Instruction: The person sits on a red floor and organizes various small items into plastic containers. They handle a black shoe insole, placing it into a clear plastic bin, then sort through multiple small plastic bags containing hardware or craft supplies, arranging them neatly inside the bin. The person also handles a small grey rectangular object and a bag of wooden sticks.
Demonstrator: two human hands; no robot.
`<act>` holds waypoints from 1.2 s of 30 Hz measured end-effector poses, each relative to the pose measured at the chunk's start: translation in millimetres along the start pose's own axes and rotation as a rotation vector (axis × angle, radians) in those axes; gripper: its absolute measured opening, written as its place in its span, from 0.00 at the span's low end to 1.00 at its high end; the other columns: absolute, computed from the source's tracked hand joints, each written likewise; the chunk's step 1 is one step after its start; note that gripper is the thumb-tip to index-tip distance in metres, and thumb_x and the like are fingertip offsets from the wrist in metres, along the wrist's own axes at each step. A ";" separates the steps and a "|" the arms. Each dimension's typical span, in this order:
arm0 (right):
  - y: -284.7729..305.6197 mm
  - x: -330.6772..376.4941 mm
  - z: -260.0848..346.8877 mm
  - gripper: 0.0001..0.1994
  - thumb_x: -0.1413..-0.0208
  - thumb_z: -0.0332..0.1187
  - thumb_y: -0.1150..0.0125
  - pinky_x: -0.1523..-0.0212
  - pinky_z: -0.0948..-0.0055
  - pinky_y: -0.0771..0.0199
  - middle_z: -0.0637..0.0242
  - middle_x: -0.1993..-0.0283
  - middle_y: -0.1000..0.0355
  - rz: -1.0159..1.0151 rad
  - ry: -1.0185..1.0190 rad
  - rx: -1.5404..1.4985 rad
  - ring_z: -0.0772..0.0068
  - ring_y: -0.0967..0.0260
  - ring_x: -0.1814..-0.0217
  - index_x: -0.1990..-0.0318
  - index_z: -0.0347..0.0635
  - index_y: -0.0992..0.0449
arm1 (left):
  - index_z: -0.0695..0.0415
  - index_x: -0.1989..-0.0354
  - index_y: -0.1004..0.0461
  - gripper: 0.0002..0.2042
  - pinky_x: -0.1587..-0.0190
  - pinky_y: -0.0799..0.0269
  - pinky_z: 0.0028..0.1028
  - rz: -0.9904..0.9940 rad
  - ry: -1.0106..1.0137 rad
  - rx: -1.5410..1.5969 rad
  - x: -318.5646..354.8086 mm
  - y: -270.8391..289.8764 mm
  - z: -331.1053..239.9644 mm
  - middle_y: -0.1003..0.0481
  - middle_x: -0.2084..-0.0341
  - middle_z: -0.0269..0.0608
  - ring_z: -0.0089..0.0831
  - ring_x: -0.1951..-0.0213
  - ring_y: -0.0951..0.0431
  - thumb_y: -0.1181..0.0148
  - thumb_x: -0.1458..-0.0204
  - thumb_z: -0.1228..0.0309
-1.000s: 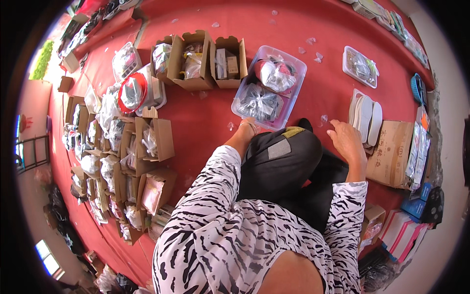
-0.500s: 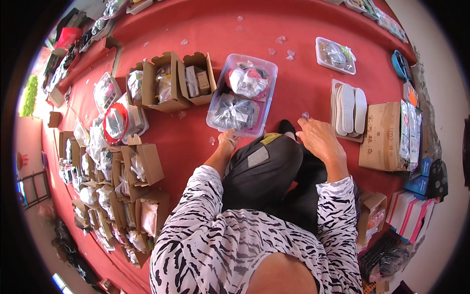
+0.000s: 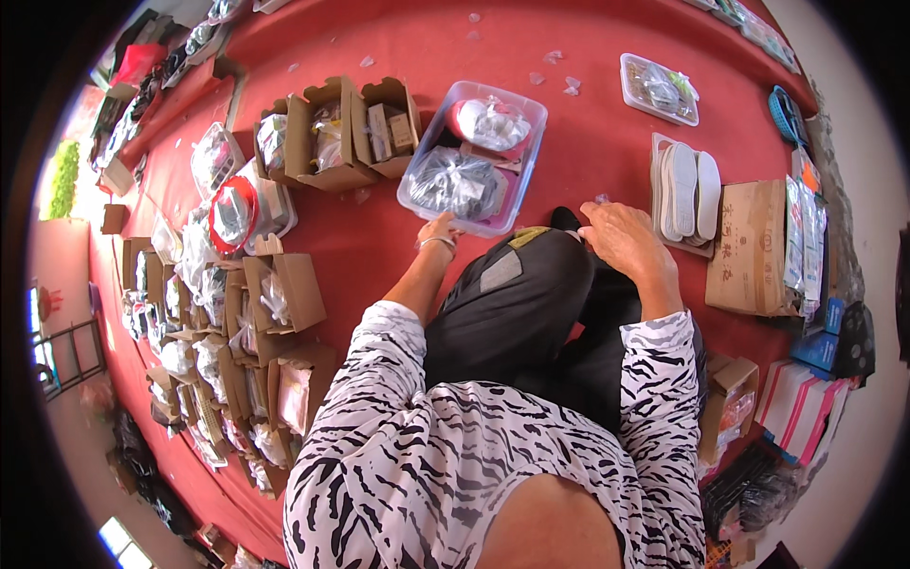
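A clear plastic bin (image 3: 531,161) stands on the red carpet in front of me. It holds a plastic-wrapped dark bundle (image 3: 453,182) and, behind it, a wrapped white and red bundle (image 3: 493,123). My left hand (image 3: 438,233), with a bangle at the wrist, is at the bin's near left edge, its fingers closed on the rim. My right hand (image 3: 621,239) hangs beside my dark-trousered knee, fingers loosely bent, with nothing visible in them. Just past its fingers lies a small scrap of clear plastic (image 3: 601,199). Its fingertips are partly turned from view.
Left of the bin, open cardboard boxes (image 3: 332,175) hold packets. Several more boxes (image 3: 289,294) crowd the left side. To the right lie white insoles (image 3: 687,194) on a tray, a cardboard carton (image 3: 749,247) and a food tray (image 3: 661,90). Plastic scraps (image 3: 571,87) dot the carpet.
The whole scene sits slightly higher in the picture, as my view has shifted. Both hands keep nearly the same places, the left at the bin and the right beside my knee.
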State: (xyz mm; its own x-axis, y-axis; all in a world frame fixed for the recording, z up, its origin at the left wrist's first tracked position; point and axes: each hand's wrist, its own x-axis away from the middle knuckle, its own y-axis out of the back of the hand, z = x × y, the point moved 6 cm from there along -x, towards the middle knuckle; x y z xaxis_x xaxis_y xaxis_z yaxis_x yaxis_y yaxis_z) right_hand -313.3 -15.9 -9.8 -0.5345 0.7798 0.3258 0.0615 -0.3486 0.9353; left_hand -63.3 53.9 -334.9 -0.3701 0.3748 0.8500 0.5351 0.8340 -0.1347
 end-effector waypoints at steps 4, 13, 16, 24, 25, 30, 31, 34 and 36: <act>-2.2 3.7 -2.6 0.10 0.49 0.36 0.45 0.64 0.55 0.32 0.51 0.71 0.29 0.042 -0.014 0.007 0.48 0.31 0.64 0.66 0.37 0.30 | 0.64 0.79 0.31 0.06 0.90 0.37 0.24 -0.026 -0.011 -0.080 -15.5 51.5 -11.5 0.30 0.85 0.45 0.32 0.88 0.31 0.40 0.62 0.75; -3.3 1.6 2.8 0.11 0.49 0.36 0.45 0.64 0.54 0.32 0.50 0.71 0.29 0.044 0.001 0.004 0.47 0.31 0.64 0.64 0.37 0.29 | 0.66 0.78 0.30 0.07 0.83 0.30 0.29 -0.087 -0.090 -0.280 -4.0 117.7 -32.3 0.30 0.83 0.44 0.36 0.84 0.28 0.42 0.64 0.75; -3.4 2.1 1.4 0.11 0.49 0.36 0.45 0.64 0.56 0.31 0.52 0.71 0.28 0.039 0.000 0.028 0.49 0.30 0.64 0.65 0.38 0.29 | 0.65 0.77 0.29 0.08 0.83 0.32 0.29 -0.166 -0.010 -0.413 20.9 141.0 -25.9 0.30 0.81 0.44 0.36 0.83 0.27 0.41 0.65 0.73; -4.6 -4.5 13.4 0.10 0.47 0.37 0.45 0.63 0.59 0.29 0.56 0.70 0.27 0.026 0.041 0.077 0.54 0.28 0.63 0.66 0.40 0.27 | 0.66 0.73 0.29 0.10 0.74 0.23 0.36 -0.247 0.037 -0.296 31.3 254.8 0.7 0.30 0.77 0.45 0.37 0.78 0.27 0.40 0.65 0.74; -6.1 -5.4 13.5 0.10 0.47 0.37 0.45 0.63 0.59 0.29 0.56 0.70 0.27 0.030 0.039 0.082 0.53 0.28 0.63 0.66 0.40 0.27 | 0.66 0.72 0.29 0.11 0.73 0.22 0.37 -0.227 0.056 -0.312 28.2 263.7 5.3 0.30 0.77 0.46 0.38 0.77 0.27 0.39 0.65 0.74; -9.0 -9.8 13.6 0.09 0.48 0.36 0.45 0.62 0.58 0.29 0.55 0.69 0.27 0.027 0.036 0.098 0.52 0.28 0.62 0.65 0.40 0.27 | 0.65 0.74 0.27 0.08 0.71 0.23 0.36 -0.211 0.057 -0.329 24.8 259.8 5.8 0.27 0.75 0.47 0.40 0.70 0.25 0.39 0.64 0.74; -7.1 -11.0 14.1 0.09 0.48 0.36 0.45 0.62 0.58 0.29 0.55 0.69 0.27 0.037 0.036 0.100 0.52 0.28 0.62 0.65 0.40 0.27 | 0.64 0.74 0.26 0.09 0.69 0.24 0.36 -0.224 0.049 -0.366 15.1 265.1 3.6 0.26 0.74 0.48 0.39 0.69 0.24 0.39 0.64 0.73; -2.3 -19.5 37.4 0.09 0.48 0.36 0.44 0.62 0.58 0.30 0.55 0.69 0.26 0.058 0.088 0.074 0.52 0.29 0.62 0.66 0.40 0.27 | 0.60 0.68 0.22 0.18 0.60 0.28 0.34 -0.209 -0.376 -1.505 -39.8 333.7 -51.0 0.22 0.68 0.48 0.35 0.66 0.23 0.40 0.64 0.58; -3.3 -13.1 19.3 0.09 0.48 0.36 0.44 0.62 0.58 0.30 0.55 0.69 0.26 0.091 0.005 0.133 0.51 0.29 0.61 0.66 0.39 0.27 | 0.61 0.77 0.24 0.08 0.73 0.26 0.33 -0.227 -0.104 -0.592 -11.2 272.3 -60.7 0.25 0.79 0.42 0.32 0.75 0.24 0.40 0.65 0.69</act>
State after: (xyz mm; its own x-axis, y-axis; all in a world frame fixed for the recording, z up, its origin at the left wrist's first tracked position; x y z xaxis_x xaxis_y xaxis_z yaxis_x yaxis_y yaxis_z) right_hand -290.2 -15.0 -14.5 -0.5261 0.7454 0.4094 0.2206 -0.3453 0.9122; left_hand 132.6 252.2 -350.1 -0.5794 0.2769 0.7665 0.7523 0.5436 0.3723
